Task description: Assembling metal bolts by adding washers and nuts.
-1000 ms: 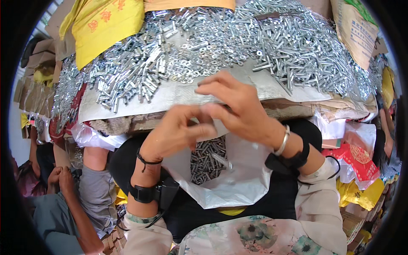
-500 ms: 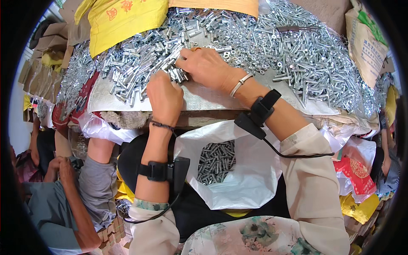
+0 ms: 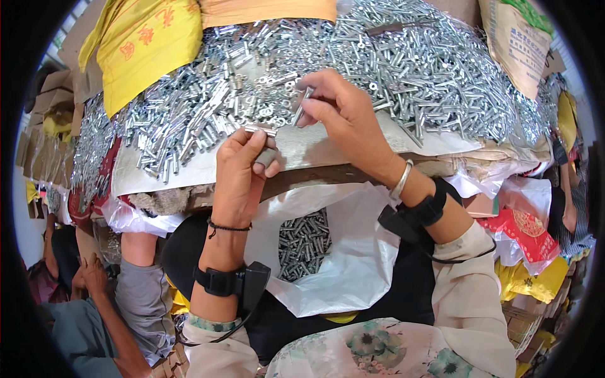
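My left hand (image 3: 236,164) is closed near the front edge of the table, pinching a short shiny metal sleeve (image 3: 261,131) between thumb and forefinger. A duller grey cylinder (image 3: 266,156) sits in its curled lower fingers. To the right and slightly higher, my right hand (image 3: 343,113) pinches a slim silver bolt (image 3: 303,106), tilted, its lower end pointing down. The two held pieces are apart. Beyond both hands spreads a heap of loose bolts, sleeves, nuts and washers (image 3: 435,82). Below them, a white plastic bag (image 3: 359,271) stands open in my lap, with many assembled-looking metal pieces (image 3: 304,244) inside.
A yellow bag (image 3: 151,47) and an orange sheet (image 3: 268,11) lie over the heap's far side. A woven sack (image 3: 520,44) stands at the far right. Pale sheeting (image 3: 208,167) covers the table's front edge. Another person's hand (image 3: 94,274) shows at left.
My hands have lifted off the heap and drawn apart. The right moved right and now shows a bolt; the left turned, showing a sleeve and a cylinder. The whole view has shifted slightly.
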### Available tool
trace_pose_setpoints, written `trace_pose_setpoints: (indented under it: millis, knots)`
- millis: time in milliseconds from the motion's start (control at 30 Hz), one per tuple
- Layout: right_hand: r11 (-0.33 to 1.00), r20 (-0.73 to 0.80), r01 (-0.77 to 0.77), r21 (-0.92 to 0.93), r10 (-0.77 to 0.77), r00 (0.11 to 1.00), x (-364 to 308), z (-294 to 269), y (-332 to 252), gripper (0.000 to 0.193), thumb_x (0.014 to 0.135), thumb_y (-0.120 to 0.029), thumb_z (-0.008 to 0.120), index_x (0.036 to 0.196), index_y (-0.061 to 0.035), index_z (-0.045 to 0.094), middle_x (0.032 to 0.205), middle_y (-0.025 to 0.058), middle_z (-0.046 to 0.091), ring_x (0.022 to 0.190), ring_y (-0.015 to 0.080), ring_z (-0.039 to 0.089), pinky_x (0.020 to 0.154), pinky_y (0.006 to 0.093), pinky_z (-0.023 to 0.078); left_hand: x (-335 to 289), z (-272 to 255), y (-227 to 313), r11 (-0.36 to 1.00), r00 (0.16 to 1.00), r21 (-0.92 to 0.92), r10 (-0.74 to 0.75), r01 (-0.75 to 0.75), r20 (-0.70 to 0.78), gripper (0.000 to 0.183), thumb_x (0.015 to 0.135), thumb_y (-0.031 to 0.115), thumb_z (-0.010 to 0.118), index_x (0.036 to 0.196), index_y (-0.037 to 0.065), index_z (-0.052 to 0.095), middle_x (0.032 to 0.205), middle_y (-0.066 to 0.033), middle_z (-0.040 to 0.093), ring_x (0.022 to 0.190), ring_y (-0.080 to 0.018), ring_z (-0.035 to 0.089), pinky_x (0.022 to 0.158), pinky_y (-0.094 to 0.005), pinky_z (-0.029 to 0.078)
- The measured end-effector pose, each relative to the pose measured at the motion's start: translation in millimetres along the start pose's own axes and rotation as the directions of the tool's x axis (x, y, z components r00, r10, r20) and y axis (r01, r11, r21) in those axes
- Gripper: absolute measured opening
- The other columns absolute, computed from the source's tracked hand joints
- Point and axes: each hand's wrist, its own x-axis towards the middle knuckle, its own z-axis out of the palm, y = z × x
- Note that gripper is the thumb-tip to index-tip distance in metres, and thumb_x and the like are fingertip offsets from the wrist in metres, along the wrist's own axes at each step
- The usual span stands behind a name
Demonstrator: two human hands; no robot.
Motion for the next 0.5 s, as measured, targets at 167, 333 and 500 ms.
trace_pose_setpoints:
  millis: [167,333,500]
  knots:
    - [0.989,-0.014,-0.095,0.114,0.098,0.995,-20.1,0.5,-2.4,0.018,0.088,-0.005,0.057,0.104,0.0029,0.056,0.079,0.0106,0.064,0.070,0.0145,0.068,0.062,0.0254,0.051,-2.4,15.2,-13.2,0.993,0.996,-0.087,-0.079,0.081,0.030,0.012,0.097,0.011,0.055,0.102,0.000,0.056,0.085,-0.0056,0.059,0.055,-0.0013,0.043,0.052,-0.0176,0.040]
    - [0.981,-0.053,-0.099,0.164,0.109,0.993,-25.3,0.1,2.7,0.016,0.089,-0.003,0.055,0.104,0.0024,0.055,0.079,0.0102,0.064,0.071,0.0142,0.068,0.063,0.0253,0.051,-1.5,14.5,-18.0,0.988,0.992,-0.112,-0.102,0.110,0.074,0.014,0.095,0.010,0.057,0.107,0.001,0.056,0.092,-0.0071,0.063,0.061,-0.0008,0.052,0.060,-0.0181,0.050]
    - [0.981,-0.062,-0.092,0.169,0.104,0.993,-29.3,-4.2,0.1,0.016,0.089,-0.001,0.055,0.105,0.0021,0.055,0.078,0.0095,0.063,0.071,0.0131,0.067,0.064,0.0247,0.050,-5.0,27.4,-17.1,0.990,0.991,-0.081,-0.112,0.117,0.068,0.017,0.097,0.009,0.053,0.111,-0.001,0.054,0.091,-0.0073,0.061,0.066,-0.0070,0.057,0.075,-0.0315,0.061]
